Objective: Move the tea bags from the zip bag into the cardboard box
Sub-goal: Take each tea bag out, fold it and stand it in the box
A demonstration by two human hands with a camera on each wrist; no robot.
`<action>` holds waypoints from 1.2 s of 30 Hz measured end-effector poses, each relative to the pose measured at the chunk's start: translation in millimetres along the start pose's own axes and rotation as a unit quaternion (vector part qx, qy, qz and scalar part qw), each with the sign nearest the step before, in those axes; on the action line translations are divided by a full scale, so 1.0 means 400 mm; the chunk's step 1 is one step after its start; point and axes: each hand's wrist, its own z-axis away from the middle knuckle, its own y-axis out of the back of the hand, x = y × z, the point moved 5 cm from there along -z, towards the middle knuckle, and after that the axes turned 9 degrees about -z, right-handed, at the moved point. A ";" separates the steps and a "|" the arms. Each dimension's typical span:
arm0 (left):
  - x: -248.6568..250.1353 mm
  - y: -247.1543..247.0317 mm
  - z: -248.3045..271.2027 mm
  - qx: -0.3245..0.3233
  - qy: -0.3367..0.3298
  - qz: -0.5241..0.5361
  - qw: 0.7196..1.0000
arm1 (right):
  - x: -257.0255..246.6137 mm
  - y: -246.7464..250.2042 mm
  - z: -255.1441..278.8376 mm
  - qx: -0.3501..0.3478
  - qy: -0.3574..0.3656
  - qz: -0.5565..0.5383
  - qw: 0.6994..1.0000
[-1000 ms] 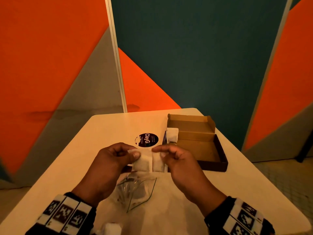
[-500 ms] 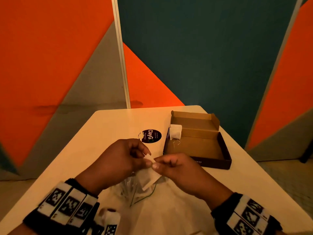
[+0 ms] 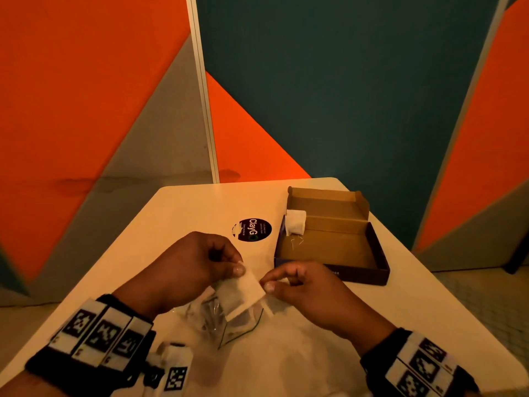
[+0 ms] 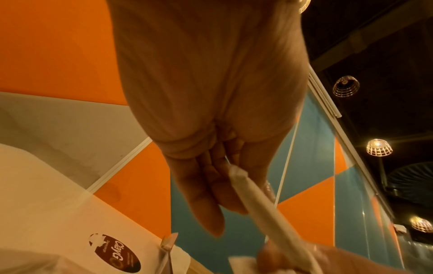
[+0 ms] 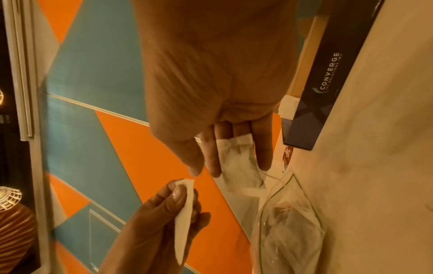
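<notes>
My left hand (image 3: 237, 267) pinches a white tea bag (image 3: 243, 293) by its top corner; the left wrist view shows that tea bag (image 4: 264, 204) edge-on. Just right of it, my right hand (image 3: 269, 283) holds a second tea bag (image 5: 239, 166) under its curled fingers; only that bag's lower tip (image 3: 267, 309) shows in the head view. Both hands hover over the clear zip bag (image 3: 229, 322), which lies open on the table with more tea bags inside (image 5: 288, 231). The open cardboard box (image 3: 372, 253) stands to the right, with one tea bag (image 3: 295, 222) leaning in its far left corner.
A round black ClayGo sticker (image 3: 252, 230) is stuck on the cream table (image 3: 186, 213) left of the box. The box's dark front wall (image 5: 328, 74) is close to my right hand. Orange, grey and teal wall panels stand behind the table's far edge.
The two tea bags held side by side a second ago are now pulled apart, one in each hand. Both hands have come down closer to the zip bag.
</notes>
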 end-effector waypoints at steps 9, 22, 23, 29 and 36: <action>0.037 -0.038 0.003 -0.060 -0.033 -0.070 0.995 | -0.012 -0.031 -0.001 -0.065 -0.005 0.001 0.998; -0.023 0.028 -0.004 -0.026 -0.017 0.066 0.997 | 0.004 -0.012 0.015 -0.070 -0.027 -0.021 0.997; -0.031 0.028 -0.005 -0.022 -0.011 0.083 0.996 | 0.002 -0.012 0.016 -0.067 -0.024 -0.031 0.997; -0.046 -0.027 -0.007 0.010 0.015 0.166 0.986 | 0.000 -0.023 -0.006 -0.015 -0.022 -0.150 0.988; -0.061 -0.081 -0.007 0.100 0.061 0.320 0.940 | -0.007 -0.042 -0.013 0.053 -0.001 -0.260 0.964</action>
